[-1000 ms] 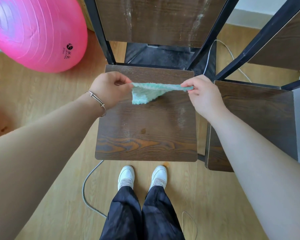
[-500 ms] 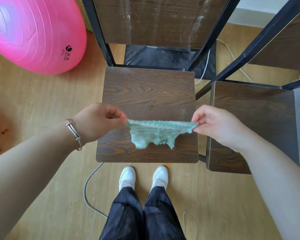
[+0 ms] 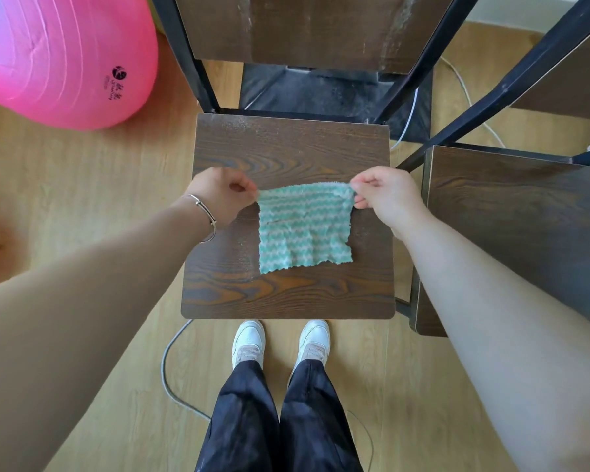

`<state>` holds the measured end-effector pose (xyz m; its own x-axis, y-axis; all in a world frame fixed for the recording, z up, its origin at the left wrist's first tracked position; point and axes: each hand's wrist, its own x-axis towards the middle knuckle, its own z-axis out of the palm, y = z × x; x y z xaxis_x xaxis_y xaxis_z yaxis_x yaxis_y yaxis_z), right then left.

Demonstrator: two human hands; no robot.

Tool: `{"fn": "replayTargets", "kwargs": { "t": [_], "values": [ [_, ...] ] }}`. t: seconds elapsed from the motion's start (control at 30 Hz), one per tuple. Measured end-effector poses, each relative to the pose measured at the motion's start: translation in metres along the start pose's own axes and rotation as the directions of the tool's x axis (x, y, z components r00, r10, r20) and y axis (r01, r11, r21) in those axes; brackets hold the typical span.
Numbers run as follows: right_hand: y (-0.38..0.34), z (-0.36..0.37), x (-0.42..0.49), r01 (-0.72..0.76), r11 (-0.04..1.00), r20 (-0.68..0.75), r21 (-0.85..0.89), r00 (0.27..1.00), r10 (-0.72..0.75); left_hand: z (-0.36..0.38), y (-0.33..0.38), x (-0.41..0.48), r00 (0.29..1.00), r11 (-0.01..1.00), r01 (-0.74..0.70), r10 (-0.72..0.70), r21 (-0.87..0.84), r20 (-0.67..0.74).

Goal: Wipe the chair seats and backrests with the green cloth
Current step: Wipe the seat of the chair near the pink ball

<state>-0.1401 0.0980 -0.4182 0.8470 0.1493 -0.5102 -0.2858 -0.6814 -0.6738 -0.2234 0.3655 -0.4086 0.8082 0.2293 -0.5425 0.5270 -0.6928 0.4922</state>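
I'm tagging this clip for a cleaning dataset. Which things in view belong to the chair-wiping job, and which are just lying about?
Job: green cloth, pinched at its top corners by the left hand and right hand; near chair seat; its backrest; second chair seat.
Lying about: pink ball; grey cable on the floor; white cable behind the chairs.

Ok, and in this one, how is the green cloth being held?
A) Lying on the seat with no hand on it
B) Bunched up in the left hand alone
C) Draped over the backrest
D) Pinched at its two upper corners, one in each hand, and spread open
D: the left hand and the right hand each pinch an upper corner of the green cloth, which is spread open over the chair seat.
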Motion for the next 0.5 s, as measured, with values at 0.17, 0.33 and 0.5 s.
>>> {"fn": "replayTargets", "kwargs": {
  "t": [0.17,0.33,0.5],
  "values": [
    [0.012,-0.009,-0.031,-0.063,0.998,0.078,0.017,0.995,0.061,0.004,-0.009,-0.037,0.996,0.999,-0.039,0.038,0.013,0.074],
    [0.041,0.0,-0.06,-0.112,0.992,0.099,-0.053,0.988,0.117,0.04,-0.032,-0.064,0.982,0.989,-0.084,0.061,0.125,0.18],
    [0.051,0.023,-0.067,-0.244,0.967,-0.06,-0.08,0.969,0.239,0.056,-0.046,-0.072,1.0,0.962,-0.03,0.027,0.272,0.014]
  ]
}}
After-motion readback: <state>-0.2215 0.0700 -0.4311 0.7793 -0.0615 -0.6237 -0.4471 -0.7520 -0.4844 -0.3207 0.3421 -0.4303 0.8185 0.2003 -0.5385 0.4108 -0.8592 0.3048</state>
